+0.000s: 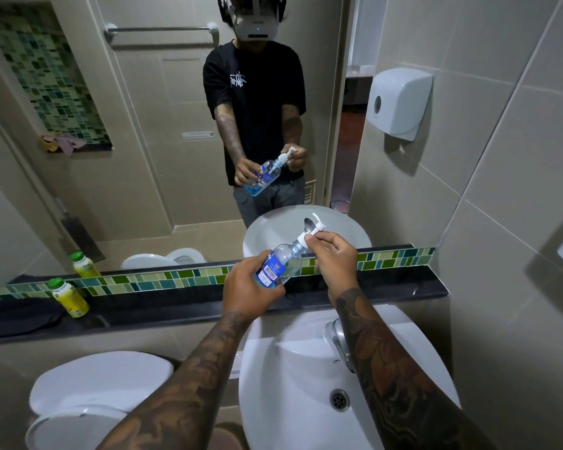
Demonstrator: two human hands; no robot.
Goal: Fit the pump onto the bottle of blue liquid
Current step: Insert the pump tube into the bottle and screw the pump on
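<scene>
Above the white sink (293, 401), both hands meet over a clear bottle (281, 263) holding a little blue liquid – it is tilted, neck pointing up and away toward the mirror (143, 125) behind the sink. The left hand (247, 287) is wrapped around the lower body of the bottle, fingers closed over its blue label. The right hand (333, 259) pinches the white pump (312, 232) between thumb and fingertips at its collar, and the pump sits at the bottle's neck; whether it is screwed fully down cannot be told. The pump's nozzle sticks out toward the mirror. Below the right forearm, a chrome tap (337, 342) stands at the back rim of the sink. Left of the sink runs a dark ledge (160, 306) under a strip of green tiles, and on it, well apart from the hands, stands a yellow bottle (69, 298) with a green cap. Further left and lower than the sink is a white toilet (98, 384) – lid closed
</scene>
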